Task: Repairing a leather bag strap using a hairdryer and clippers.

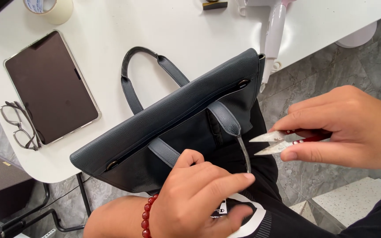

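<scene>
Currently right hand [358, 128] at frame right grips small red-handled thread snips [283, 142], blades parted, not yet on the strap. Left hand [199, 194], bottom centre, pinches the thin strap end [244, 154] of the dark navy leather handbag [173, 119] lying mid-frame over the white table edge [111, 31]; nothing visibly cut.

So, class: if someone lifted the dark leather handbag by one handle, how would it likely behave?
The handbag would probably hold its shape somewhat, since its folded top edge looks firm and straight. Its handle arches by itself on the white table, suggesting stiff straps. Overhanging the table edge, it might slide off if pushed.
</scene>
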